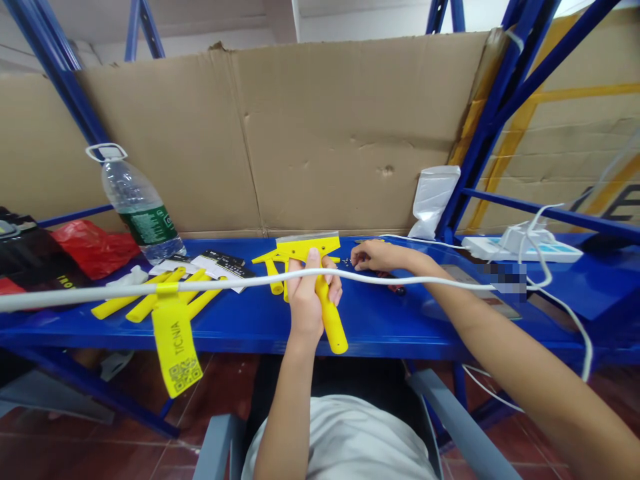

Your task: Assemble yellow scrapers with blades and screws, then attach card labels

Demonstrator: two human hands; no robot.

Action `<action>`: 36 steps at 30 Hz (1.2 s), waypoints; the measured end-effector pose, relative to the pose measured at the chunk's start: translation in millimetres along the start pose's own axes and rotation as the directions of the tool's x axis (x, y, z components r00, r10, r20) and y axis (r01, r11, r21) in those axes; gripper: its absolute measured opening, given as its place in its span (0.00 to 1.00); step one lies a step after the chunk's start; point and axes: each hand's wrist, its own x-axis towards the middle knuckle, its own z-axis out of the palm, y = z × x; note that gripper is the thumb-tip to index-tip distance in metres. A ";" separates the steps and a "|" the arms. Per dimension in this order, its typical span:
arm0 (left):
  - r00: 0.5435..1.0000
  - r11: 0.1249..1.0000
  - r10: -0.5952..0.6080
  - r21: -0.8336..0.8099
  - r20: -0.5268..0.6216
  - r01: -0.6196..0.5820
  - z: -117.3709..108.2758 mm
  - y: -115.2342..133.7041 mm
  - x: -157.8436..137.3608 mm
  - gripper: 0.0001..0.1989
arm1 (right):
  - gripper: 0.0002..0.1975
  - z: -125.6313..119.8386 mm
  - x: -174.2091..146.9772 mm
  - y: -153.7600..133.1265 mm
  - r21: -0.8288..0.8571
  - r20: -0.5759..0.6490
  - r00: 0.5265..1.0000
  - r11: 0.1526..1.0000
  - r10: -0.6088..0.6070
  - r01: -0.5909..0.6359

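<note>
My left hand [306, 297] is wrapped round the handle of a yellow squeegee [332, 323]. Its wide head, with dark screw holes and a clear strip along the top, points away from me. My right hand [373, 255] rests at the tabletop with fingers curled and tips together, beside a few tiny screws [347, 262]; whatever is between the fingertips is too small to make out. Behind my left hand lie more yellow squeegee parts [274, 277]. A red and black tool [397, 288], partly hidden, lies below my right wrist.
Several yellow handles [145, 303] and black-and-white cards [220, 265] lie left on the blue table [240, 327]. A water bottle [145, 213] leans behind them. A white cable [250, 283] with a yellow tag [176, 340] crosses in front. A power strip [525, 248] sits right.
</note>
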 end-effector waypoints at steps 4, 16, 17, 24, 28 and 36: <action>1.000 1.000 0.000 0.003 0.010 0.000 0.1 0.0 -0.7 0.24 | 0.07 0.9 -0.1 -0.5 0.006 0.033 0.999 0.999 0.034 -0.034; 1.000 1.000 -0.008 0.007 0.000 0.008 1.1 0.1 -1.2 0.25 | 0.05 5.8 3.0 -4.2 -0.004 0.066 0.994 0.996 0.090 -0.090; 1.000 1.000 -0.010 0.007 0.000 0.010 1.6 0.3 -1.5 0.25 | 0.05 6.5 3.4 -4.1 -0.001 0.065 0.994 0.996 0.090 -0.090; 1.000 1.000 -0.020 0.020 -0.008 0.020 1.9 0.7 -1.5 0.24 | 0.04 6.7 3.2 -7.0 0.048 -0.147 0.989 0.999 0.001 0.006; 1.000 0.999 -0.019 0.041 -0.018 0.019 3.6 1.8 -1.6 0.27 | 0.06 3.5 4.8 -8.5 0.073 -0.423 0.904 0.992 -0.063 0.104; 0.995 0.994 -0.030 0.105 -0.091 0.040 7.9 2.2 -2.3 0.28 | 0.16 2.2 5.4 -21.5 0.436 -0.748 0.663 0.768 0.019 0.469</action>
